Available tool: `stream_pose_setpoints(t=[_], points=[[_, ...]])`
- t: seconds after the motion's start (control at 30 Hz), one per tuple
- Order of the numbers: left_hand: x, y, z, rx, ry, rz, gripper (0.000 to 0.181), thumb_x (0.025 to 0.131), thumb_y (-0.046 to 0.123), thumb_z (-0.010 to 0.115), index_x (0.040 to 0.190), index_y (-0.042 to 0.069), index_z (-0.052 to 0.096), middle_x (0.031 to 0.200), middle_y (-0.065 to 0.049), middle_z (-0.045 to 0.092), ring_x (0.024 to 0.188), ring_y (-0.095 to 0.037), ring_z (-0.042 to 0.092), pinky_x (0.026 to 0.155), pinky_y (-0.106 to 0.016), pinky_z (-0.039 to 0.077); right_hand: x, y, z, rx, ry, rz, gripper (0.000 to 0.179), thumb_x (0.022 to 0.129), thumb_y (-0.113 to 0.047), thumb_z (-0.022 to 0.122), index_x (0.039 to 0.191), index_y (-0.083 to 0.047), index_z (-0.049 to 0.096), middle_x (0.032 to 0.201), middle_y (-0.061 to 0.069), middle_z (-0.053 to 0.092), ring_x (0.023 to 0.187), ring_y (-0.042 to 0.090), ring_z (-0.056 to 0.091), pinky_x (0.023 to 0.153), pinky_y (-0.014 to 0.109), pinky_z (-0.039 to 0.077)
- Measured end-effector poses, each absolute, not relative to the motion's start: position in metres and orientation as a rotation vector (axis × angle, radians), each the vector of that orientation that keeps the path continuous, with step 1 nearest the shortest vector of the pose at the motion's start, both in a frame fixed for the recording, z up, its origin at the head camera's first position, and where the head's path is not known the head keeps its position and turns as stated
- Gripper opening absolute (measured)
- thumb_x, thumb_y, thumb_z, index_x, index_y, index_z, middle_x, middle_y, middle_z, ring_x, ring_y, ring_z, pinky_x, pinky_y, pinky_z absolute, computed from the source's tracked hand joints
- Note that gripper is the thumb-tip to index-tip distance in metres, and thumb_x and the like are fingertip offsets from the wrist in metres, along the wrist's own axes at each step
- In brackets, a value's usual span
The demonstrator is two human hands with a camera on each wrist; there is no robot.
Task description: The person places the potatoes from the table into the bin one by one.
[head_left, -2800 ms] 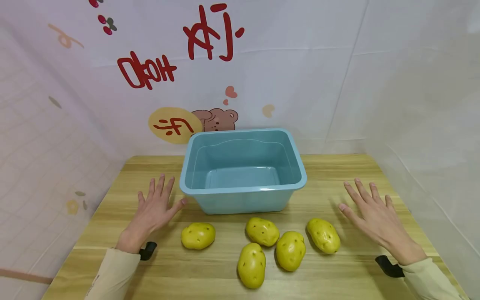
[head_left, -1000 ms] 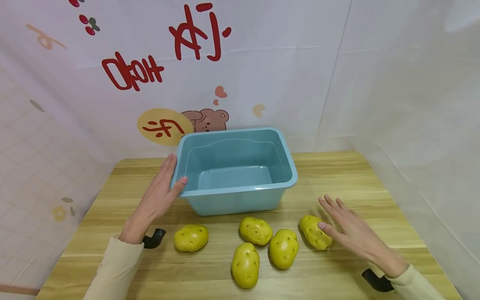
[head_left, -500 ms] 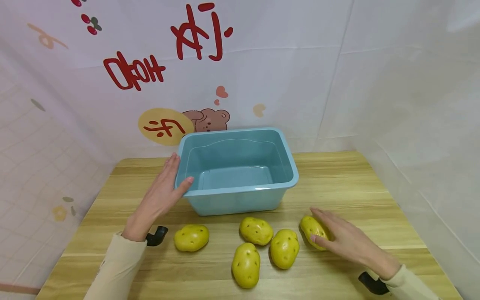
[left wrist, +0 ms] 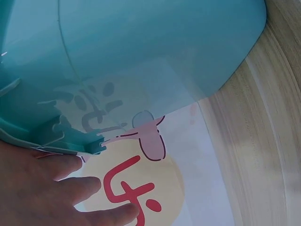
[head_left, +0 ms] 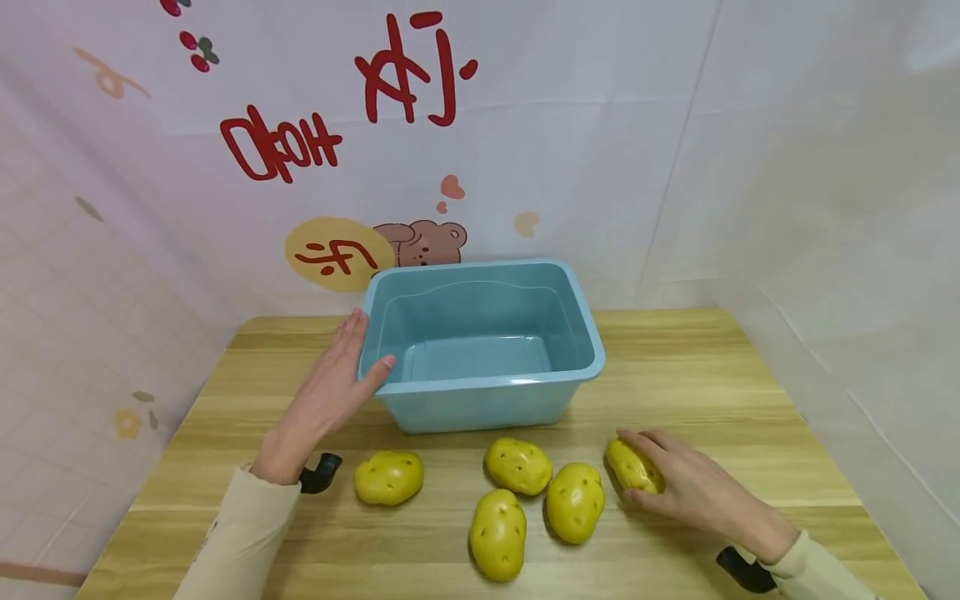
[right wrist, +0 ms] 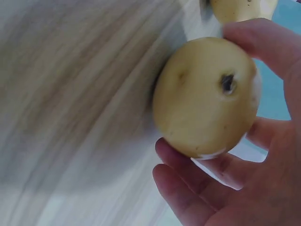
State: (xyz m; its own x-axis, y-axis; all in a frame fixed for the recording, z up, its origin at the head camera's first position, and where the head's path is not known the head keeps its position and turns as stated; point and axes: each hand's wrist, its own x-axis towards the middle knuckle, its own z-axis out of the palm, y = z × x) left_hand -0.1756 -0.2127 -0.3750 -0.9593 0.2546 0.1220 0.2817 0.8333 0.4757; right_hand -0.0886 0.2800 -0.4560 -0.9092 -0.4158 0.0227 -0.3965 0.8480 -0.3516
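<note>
A light blue plastic tub [head_left: 480, 412] stands at the back of the table. My left hand [head_left: 322, 396] holds its left front corner, thumb over the rim and fingers along the outer side. The left wrist view shows several fingers [left wrist: 77, 186] stretched out just below the rim. At the right my right hand [head_left: 693, 483] grips a yellow potato [head_left: 630, 465] on the table. In the right wrist view, the thumb lies along one side of this potato [right wrist: 204, 101] and the fingers curl round the other.
Several other yellow potatoes lie in front of the tub: one at the left [head_left: 388, 477], one near the tub [head_left: 519, 465], one at the front [head_left: 498, 535] and one beside it [head_left: 575, 502]. White printed sheets [head_left: 570, 167] border the wooden table [head_left: 682, 367].
My left hand has moved from the table to the tub's rim. The right hand has come in leftward and down, closing round the rightmost potato. The head view has shifted slightly.
</note>
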Motion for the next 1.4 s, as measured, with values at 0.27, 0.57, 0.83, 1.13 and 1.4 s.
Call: stream_pose_setpoints(t=[0.27, 0.57, 0.83, 1.13, 1.4], points=[[-0.176, -0.213, -0.377, -0.437, -2.951, -0.779, 0.089, 0.106, 0.057, 0.042, 0.164, -0.003, 0.008, 0.173, -0.015, 0.001, 0.158, -0.039, 0.004, 0.124, -0.062, 0.014, -0.089, 0.279, -0.44, -0.637, 2.973, -0.502, 0.075, 0.081, -0.034, 0.087, 0.145, -0.01, 0.058, 0.13, 0.011, 0.063, 0.098, 0.02, 0.063, 0.079, 0.044, 0.057], [-0.176, -0.212, -0.376, -0.453, -2.947, -0.777, 0.089, 0.107, 0.055, 0.042, 0.163, -0.004, 0.008, 0.173, -0.018, 0.003, 0.158, -0.04, 0.005, 0.124, -0.06, 0.014, -0.09, 0.286, -0.396, -0.65, 3.025, -0.528, 0.075, 0.083, -0.032, 0.086, 0.148, -0.01, 0.054, 0.13, 0.012, 0.06, 0.091, 0.014, 0.056, 0.068, 0.032, 0.053], [-0.176, -0.212, -0.376, -0.447, -2.953, -0.772, 0.088, 0.107, 0.054, 0.043, 0.164, -0.004, 0.008, 0.173, -0.018, 0.003, 0.158, -0.04, 0.005, 0.124, -0.06, 0.014, -0.095, 0.292, -0.357, -0.854, 3.144, -0.448, 0.075, 0.079, -0.027, 0.087, 0.145, -0.008, 0.056, 0.123, 0.008, 0.063, 0.091, 0.016, 0.058, 0.068, 0.033, 0.054], [-0.176, -0.212, -0.377, -0.445, -2.951, -0.781, 0.087, 0.107, 0.052, 0.044, 0.164, -0.003, 0.008, 0.173, -0.018, 0.004, 0.158, -0.04, 0.006, 0.124, -0.06, 0.015, -0.102, 0.286, -0.318, -0.949, 3.187, -0.427, 0.08, 0.078, -0.026, 0.088, 0.148, -0.012, 0.053, 0.129, 0.007, 0.062, 0.094, 0.018, 0.06, 0.067, 0.033, 0.053], [-0.176, -0.212, -0.377, -0.447, -2.944, -0.786, 0.087, 0.107, 0.051, 0.044, 0.163, -0.005, 0.009, 0.172, -0.02, 0.005, 0.158, -0.041, 0.006, 0.124, -0.061, 0.015, -0.112, 0.274, -0.29, -1.025, 3.168, -0.43, 0.079, 0.08, -0.026, 0.087, 0.149, -0.011, 0.052, 0.131, 0.008, 0.06, 0.098, 0.021, 0.06, 0.072, 0.039, 0.054]])
